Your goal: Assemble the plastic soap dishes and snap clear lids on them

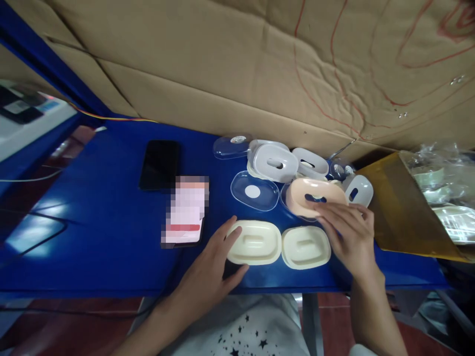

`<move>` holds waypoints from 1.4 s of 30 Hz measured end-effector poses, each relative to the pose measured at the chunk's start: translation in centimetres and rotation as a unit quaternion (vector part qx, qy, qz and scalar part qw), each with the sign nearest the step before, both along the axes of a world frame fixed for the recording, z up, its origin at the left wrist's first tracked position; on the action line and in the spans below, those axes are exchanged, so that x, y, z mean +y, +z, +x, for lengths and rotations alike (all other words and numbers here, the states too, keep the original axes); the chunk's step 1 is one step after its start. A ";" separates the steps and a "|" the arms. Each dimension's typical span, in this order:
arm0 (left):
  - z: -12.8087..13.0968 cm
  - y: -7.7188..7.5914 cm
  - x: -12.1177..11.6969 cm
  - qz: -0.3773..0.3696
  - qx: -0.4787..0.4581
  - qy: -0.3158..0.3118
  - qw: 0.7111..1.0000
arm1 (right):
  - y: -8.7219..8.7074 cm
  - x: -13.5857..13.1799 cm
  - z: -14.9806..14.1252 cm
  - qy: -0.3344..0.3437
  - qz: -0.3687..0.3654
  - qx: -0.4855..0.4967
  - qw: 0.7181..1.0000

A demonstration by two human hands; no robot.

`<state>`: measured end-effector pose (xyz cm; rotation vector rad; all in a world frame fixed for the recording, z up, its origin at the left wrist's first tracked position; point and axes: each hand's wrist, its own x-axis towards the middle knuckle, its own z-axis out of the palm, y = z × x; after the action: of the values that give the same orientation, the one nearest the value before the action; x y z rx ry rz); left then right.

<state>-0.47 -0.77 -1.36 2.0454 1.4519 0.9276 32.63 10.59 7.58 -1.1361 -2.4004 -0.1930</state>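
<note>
Two cream trays (254, 242) (306, 246) lie side by side on the blue table (92, 222), long axes running left-right, just below the fingertips. L hand (215, 262) rests at the left tray's end, fingers loosely spread, gripping nothing. R hand (347, 230) lies fingers-flat, tips on a peach lid (313, 194), its long axis also left-right, slot facing up. Clear lid (254, 191) and white lids (275, 163) sit beyond the fingers; black phone (159, 164) well left.

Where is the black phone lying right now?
In the head view the black phone lies flat on the blue table, left of the soap-dish parts, just up-left of a second phone and well beyond the left hand.
</note>
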 end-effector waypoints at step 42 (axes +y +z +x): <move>-0.4 0.1 0.4 0.004 0.061 -0.012 0.998 | -5.3 -8.1 -8.5 0.105 -0.122 -0.016 0.987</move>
<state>-0.84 -0.34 -1.28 2.1547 1.4849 0.8131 24.12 2.48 2.33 -0.9768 -2.6035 0.1567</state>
